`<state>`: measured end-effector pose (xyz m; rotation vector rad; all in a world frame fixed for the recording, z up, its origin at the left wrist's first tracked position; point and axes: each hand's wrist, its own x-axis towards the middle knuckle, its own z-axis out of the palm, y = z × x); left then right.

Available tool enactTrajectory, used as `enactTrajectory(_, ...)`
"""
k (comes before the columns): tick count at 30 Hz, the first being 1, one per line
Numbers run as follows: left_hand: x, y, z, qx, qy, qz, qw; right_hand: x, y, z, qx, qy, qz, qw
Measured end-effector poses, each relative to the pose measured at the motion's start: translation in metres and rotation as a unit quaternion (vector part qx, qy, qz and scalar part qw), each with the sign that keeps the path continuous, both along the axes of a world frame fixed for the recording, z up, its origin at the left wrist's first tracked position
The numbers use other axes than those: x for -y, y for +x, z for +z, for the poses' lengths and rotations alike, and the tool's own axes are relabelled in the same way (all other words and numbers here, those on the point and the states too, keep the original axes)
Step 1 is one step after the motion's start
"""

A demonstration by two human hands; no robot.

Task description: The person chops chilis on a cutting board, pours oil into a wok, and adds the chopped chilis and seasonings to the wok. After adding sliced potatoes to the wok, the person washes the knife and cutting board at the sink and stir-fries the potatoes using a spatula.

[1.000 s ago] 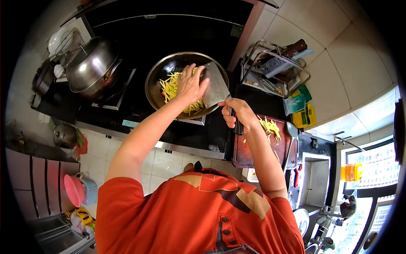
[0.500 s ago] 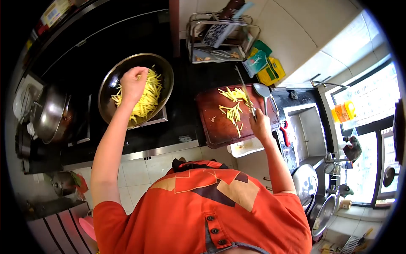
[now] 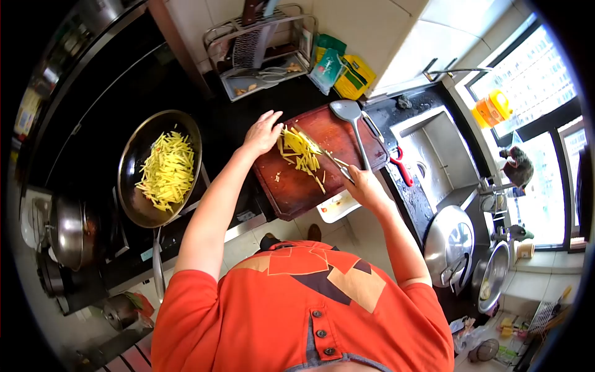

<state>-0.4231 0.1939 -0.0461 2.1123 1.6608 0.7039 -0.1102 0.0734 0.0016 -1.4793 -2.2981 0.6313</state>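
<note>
My left hand (image 3: 263,133) is at the left edge of the brown cutting board (image 3: 291,195), fingers stretched out beside a pile of yellow strips (image 3: 300,150) that look like cut potato. Nothing shows in its grasp. My right hand (image 3: 365,187) is closed around the handle of a kitchen knife (image 3: 333,161). The thin blade, seen nearly edge-on, lies along the right side of the pile. More yellow strips (image 3: 166,170) are heaped in a wok (image 3: 131,201) on the stove to the left.
A spatula (image 3: 356,127) rests on the board's right part. Red-handled scissors (image 3: 403,167) lie beside the sink (image 3: 427,149). Behind the board stand a knife rack (image 3: 254,53) and food packets (image 3: 353,75). A white tray (image 3: 338,208) sits below the board's front edge.
My left hand has moved from the strips in the wok rightward to the board. The strips on the board are gathered closer together. My right hand keeps hold of the knife; the view has shifted.
</note>
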Motion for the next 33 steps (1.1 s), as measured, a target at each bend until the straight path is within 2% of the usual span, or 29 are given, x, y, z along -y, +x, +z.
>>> enactTrajectory(1, -0.003, 0.012, -0.002, -0.037, -0.032, -0.021, 0.999, 0.011, 0.001, 0.006, 0.000, -0.013, -0.040, 0.999)
enactTrajectory(3, -0.010, 0.030, -0.019, -0.126, -0.012, -0.068, 0.990, 0.031, 0.008, 0.010, 0.052, -0.016, -0.124, 0.991)
enactTrajectory(5, -0.011, 0.042, -0.038, -0.092, -0.047, -0.096, 0.990, 0.049, 0.017, 0.008, 0.076, -0.024, -0.152, 0.985)
enactTrajectory(7, -0.001, 0.050, -0.053, -0.078, -0.008, -0.116, 0.990, 0.061, 0.021, 0.008, 0.098, -0.028, -0.182, 0.978)
enactTrajectory(9, 0.020, 0.058, -0.057, -0.042, 0.037, -0.121, 0.991, 0.072, 0.013, 0.008, 0.086, -0.048, -0.189, 0.977)
enactTrajectory(11, 0.038, 0.065, -0.061, -0.019, 0.054, -0.140, 0.989, 0.078, 0.001, 0.000, 0.018, -0.077, -0.188, 0.979)
enactTrajectory(13, 0.056, 0.071, -0.051, -0.015, 0.038, -0.167, 0.985, 0.078, -0.014, 0.005, -0.029, -0.086, -0.175, 0.980)
enactTrajectory(14, 0.065, 0.070, -0.041, 0.012, 0.016, -0.167, 0.986, 0.076, -0.018, 0.010, -0.079, -0.110, -0.172, 0.976)
enactTrajectory(15, 0.071, 0.068, -0.033, 0.040, -0.004, -0.164, 0.986, 0.074, -0.018, 0.011, -0.079, -0.109, -0.167, 0.977)
enactTrajectory(17, 0.069, 0.058, -0.032, 0.031, 0.032, -0.142, 0.989, 0.070, -0.017, 0.012, -0.135, -0.123, -0.205, 0.962)
enactTrajectory(18, 0.061, 0.052, -0.032, 0.028, 0.063, -0.111, 0.991, 0.065, -0.011, 0.012, -0.109, -0.102, -0.198, 0.969)
enactTrajectory(19, 0.051, 0.045, -0.032, 0.026, 0.094, -0.080, 0.992, 0.060, -0.005, 0.015, -0.103, -0.138, -0.216, 0.961)
enactTrajectory(20, 0.040, 0.039, -0.032, 0.039, 0.078, -0.061, 0.994, 0.054, 0.006, 0.004, -0.123, -0.138, -0.211, 0.960)
enactTrajectory(24, 0.000, 0.020, -0.045, -0.141, 0.039, -0.078, 0.986, 0.044, 0.009, -0.009, -0.128, -0.138, -0.189, 0.964)
enactTrajectory(25, -0.001, 0.019, -0.041, -0.112, 0.069, -0.084, 0.988, 0.043, 0.001, -0.003, -0.124, -0.145, -0.176, 0.966)
enactTrajectory(26, -0.002, 0.018, -0.036, -0.120, 0.068, -0.090, 0.986, 0.044, -0.006, 0.007, -0.087, -0.136, -0.150, 0.975)
enactTrajectory(29, 0.005, 0.015, -0.034, -0.122, 0.092, -0.110, 0.982, 0.051, -0.017, 0.009, -0.088, -0.133, -0.098, 0.982)
enactTrajectory(31, 0.016, 0.011, -0.035, -0.116, 0.123, -0.130, 0.977, 0.062, -0.017, 0.010, -0.117, -0.139, -0.100, 0.978)
enactTrajectory(33, 0.029, 0.009, -0.043, -0.095, 0.127, -0.159, 0.974, 0.076, -0.006, 0.008, -0.243, -0.255, -0.166, 0.921)
